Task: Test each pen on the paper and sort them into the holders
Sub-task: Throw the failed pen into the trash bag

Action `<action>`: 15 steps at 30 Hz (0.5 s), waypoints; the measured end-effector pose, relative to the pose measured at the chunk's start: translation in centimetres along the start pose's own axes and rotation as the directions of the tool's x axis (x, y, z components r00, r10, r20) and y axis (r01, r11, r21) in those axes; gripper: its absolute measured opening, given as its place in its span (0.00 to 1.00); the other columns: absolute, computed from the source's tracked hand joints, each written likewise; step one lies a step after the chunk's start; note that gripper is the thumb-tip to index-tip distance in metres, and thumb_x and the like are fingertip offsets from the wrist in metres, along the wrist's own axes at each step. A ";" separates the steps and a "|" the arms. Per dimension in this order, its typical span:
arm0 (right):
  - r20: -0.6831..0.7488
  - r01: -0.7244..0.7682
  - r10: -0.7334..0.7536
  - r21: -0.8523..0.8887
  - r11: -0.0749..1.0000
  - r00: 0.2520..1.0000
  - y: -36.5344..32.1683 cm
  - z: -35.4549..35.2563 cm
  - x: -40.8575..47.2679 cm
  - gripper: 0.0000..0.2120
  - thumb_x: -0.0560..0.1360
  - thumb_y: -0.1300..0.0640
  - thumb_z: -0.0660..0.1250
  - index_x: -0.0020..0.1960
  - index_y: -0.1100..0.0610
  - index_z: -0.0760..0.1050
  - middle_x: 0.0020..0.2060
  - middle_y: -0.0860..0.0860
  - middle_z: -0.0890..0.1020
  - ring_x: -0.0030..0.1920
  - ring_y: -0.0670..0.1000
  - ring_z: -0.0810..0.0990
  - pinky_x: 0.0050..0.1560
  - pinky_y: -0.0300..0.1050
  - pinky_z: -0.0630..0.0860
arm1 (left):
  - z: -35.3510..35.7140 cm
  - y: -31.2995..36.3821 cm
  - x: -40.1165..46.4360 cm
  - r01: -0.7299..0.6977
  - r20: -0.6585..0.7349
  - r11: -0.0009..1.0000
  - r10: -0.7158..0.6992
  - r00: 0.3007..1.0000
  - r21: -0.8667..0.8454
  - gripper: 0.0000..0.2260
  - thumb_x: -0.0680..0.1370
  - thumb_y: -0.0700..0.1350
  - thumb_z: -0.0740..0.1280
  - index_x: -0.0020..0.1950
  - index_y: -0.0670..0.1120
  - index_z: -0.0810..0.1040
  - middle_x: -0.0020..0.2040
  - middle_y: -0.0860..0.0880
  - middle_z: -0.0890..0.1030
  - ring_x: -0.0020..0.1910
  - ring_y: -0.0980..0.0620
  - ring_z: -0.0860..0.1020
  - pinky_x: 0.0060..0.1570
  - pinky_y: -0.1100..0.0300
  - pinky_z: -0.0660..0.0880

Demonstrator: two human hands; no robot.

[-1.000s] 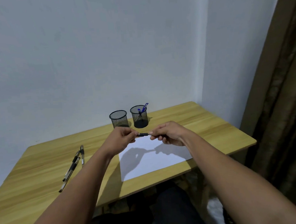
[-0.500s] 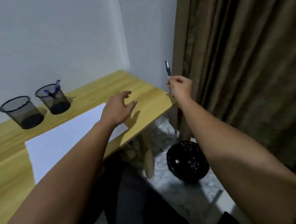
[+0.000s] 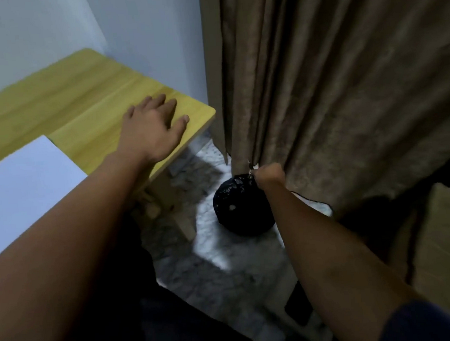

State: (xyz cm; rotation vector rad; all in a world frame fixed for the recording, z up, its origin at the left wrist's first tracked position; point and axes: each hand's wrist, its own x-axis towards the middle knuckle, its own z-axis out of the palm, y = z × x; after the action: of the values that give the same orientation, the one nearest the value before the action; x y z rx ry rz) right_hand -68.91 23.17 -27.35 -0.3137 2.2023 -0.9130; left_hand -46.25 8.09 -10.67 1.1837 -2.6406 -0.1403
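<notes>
In the head view, the left hand (image 3: 154,131) lies flat with fingers spread near the right front corner of the wooden table (image 3: 85,87), holding nothing. The paper (image 3: 25,184), cut off at the left edge, lies at the table's front edge. The right hand (image 3: 269,176) is curled into a fist above a black bin (image 3: 241,209) on the floor beside the curtain (image 3: 345,82); a small metallic glint, perhaps the pen (image 3: 251,174), shows at its knuckles, too blurred to confirm. The holders lie outside the frame.
</notes>
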 end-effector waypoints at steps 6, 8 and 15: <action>-0.140 0.032 -0.038 -0.041 0.999 0.989 -1.0 -0.5 0.4 0.18 0.83 0.56 0.65 0.66 0.67 0.79 0.67 0.65 0.81 0.69 0.65 0.79 0.69 0.52 0.76 | 0.3 -0.4 0.0 0.006 -0.006 1.000 -0.006 1.000 -0.007 0.30 0.79 0.66 0.50 0.76 0.53 0.68 0.80 0.47 0.65 0.79 0.41 0.60 0.76 0.38 0.56; -0.169 0.092 -0.098 -0.044 0.995 0.981 -2.1 -1.0 0.0 0.15 0.81 0.57 0.66 0.59 0.68 0.81 0.64 0.66 0.82 0.67 0.66 0.80 0.69 0.55 0.76 | 0.2 -0.3 -0.1 0.010 0.005 1.000 -0.010 1.000 -0.006 0.31 0.79 0.66 0.49 0.78 0.53 0.67 0.80 0.46 0.64 0.80 0.41 0.59 0.76 0.38 0.55; -0.185 0.263 -0.275 -0.087 0.961 0.944 -7.7 -4.6 -3.4 0.08 0.79 0.55 0.68 0.49 0.54 0.87 0.55 0.57 0.88 0.59 0.61 0.85 0.52 0.44 0.76 | -0.7 0.3 -1.8 0.042 0.030 0.999 -0.041 0.999 -0.031 0.32 0.79 0.64 0.50 0.75 0.48 0.70 0.78 0.42 0.67 0.79 0.39 0.62 0.75 0.38 0.59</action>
State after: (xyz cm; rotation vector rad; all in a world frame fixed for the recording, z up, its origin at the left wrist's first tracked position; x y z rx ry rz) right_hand -70.07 21.56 -17.94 -0.5884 2.4109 -1.0623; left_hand -45.14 9.59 -10.29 1.2359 -2.6299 -0.2084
